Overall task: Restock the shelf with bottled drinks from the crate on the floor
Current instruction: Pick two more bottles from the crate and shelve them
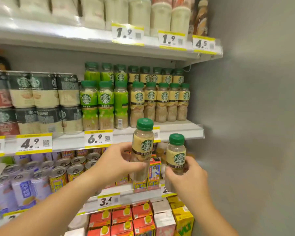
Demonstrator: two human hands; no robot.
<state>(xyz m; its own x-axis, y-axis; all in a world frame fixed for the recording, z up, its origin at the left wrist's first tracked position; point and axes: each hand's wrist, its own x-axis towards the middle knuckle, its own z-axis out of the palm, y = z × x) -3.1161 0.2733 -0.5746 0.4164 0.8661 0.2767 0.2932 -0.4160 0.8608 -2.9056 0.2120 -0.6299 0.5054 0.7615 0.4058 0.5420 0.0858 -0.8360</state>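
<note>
Head view: two bare hands are raised in front of a store shelf, each holding one coffee bottle upright. The left hand [119,160] has its fingers wrapped around the lower body of the left bottle [143,147], whose green cap sits level with the front lip of the middle shelf [182,132]. The right hand [186,178] grasps the right bottle [175,155] around its lower half, slightly lower and just beside the first, the two bottles apart. Both carry cream labels with a green round logo. On the middle shelf, toward its right end, matching cream-label bottles [160,103] stand in rows, with green-label bottles [104,104] to their left and stacked cans [39,101] farther left. A 6.9 price tag [98,138] hangs on the shelf's front edge. No crate can be seen.
</note>
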